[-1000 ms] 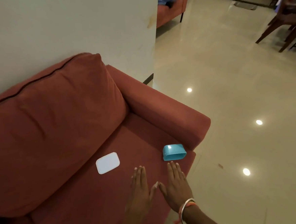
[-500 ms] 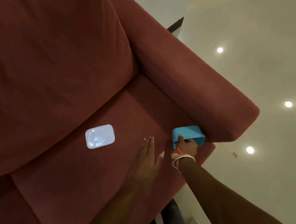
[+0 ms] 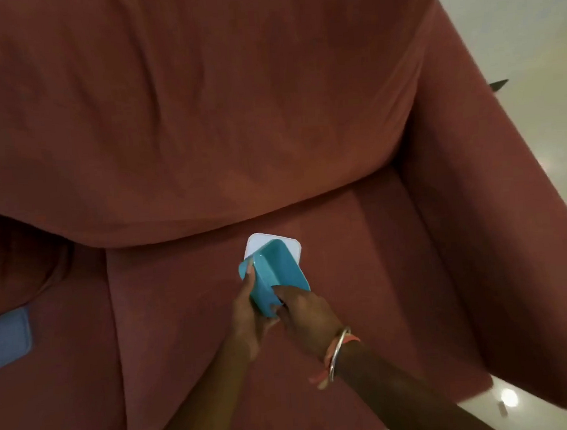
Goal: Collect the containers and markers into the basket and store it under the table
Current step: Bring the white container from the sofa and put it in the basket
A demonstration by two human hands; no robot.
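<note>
Sofa seat (image 3: 182, 322) beneath teal container (image 3: 279, 269), white lid (image 3: 260, 241)

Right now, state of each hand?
Left hand: holds the turquoise container along its left side.
Right hand: pinches the same container's near rim.

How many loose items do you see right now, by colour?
Teal: 1, container
White: 1, lid
Blue: 1, flat item, blurred
Total: 3
</note>
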